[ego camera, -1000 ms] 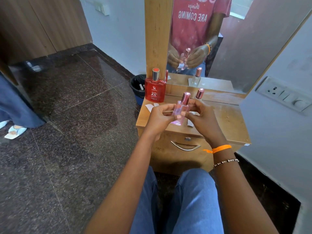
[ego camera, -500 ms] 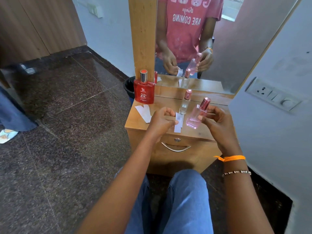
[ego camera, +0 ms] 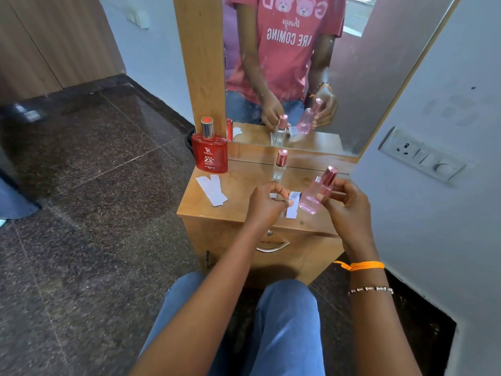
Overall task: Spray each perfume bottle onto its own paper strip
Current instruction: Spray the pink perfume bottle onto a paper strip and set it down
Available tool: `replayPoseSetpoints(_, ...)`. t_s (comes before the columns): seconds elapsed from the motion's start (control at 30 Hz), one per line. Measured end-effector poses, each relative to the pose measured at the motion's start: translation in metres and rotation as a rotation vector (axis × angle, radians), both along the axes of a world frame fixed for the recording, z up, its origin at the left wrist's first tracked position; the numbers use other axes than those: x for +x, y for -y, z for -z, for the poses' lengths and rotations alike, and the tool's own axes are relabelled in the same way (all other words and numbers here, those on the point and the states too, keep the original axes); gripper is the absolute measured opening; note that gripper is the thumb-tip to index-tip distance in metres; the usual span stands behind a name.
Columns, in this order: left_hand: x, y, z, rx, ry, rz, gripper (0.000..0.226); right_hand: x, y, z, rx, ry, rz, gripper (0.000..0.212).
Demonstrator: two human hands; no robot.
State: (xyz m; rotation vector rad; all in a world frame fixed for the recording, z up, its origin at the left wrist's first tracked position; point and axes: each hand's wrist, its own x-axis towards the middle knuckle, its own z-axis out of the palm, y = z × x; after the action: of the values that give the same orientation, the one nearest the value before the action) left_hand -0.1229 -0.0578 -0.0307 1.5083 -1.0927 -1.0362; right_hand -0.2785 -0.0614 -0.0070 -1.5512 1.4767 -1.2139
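- The pink bottle [ego camera: 315, 192] is clear, flat-sided glass with a glossy rose cap, tilted with its cap up and to the right.
- The right hand [ego camera: 345, 202] curls around its far side, fingers closed on the glass.
- The left hand [ego camera: 267, 203] pinches a thin white strip [ego camera: 293, 204] at its top; the strip hangs just left of the bottle, over the front of the wooden dresser [ego camera: 238, 202].
- Two loose strips [ego camera: 211, 189] lie flat at the left edge, below the square red bottle [ego camera: 210, 154].
- A slim clear bottle [ego camera: 279, 166] stands upright by the mirror [ego camera: 366, 63].
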Motion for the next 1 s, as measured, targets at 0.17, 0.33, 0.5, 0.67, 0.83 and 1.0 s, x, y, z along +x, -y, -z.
replayPoseSetpoints(0.17, 0.002, 0.003, 0.003, 0.003, -0.043, 0.037, 0.024, 0.006, 0.005, 0.010, 0.007, 0.050, 0.066, 0.028)
replayPoseSetpoints(0.33, 0.002, 0.004, 0.001, 0.032, 0.016, 0.073, 0.016, 0.014, 0.017, 0.013, 0.012, 0.153, 0.140, 0.025)
replayPoseSetpoints(0.5, 0.000, 0.004, -0.002, 0.036, 0.140, 0.071, 0.019, 0.017, 0.027, 0.015, 0.019, 0.154, 0.166, 0.024)
replayPoseSetpoints(0.67, -0.007, 0.008, -0.005, 0.041, 0.325, 0.079, 0.025, 0.018, 0.032, 0.017, 0.003, 0.108, 0.162, 0.024)
replayPoseSetpoints(0.83, -0.013, 0.009, -0.006, 0.042, 0.520, 0.085, 0.025, 0.019, 0.035, 0.018, -0.025, 0.087, 0.131, 0.024)
replayPoseSetpoints(1.0, -0.013, 0.004, -0.006, -0.002, 0.728, 0.099, 0.030, 0.019, 0.036, 0.018, -0.040, 0.102, 0.128, 0.023)
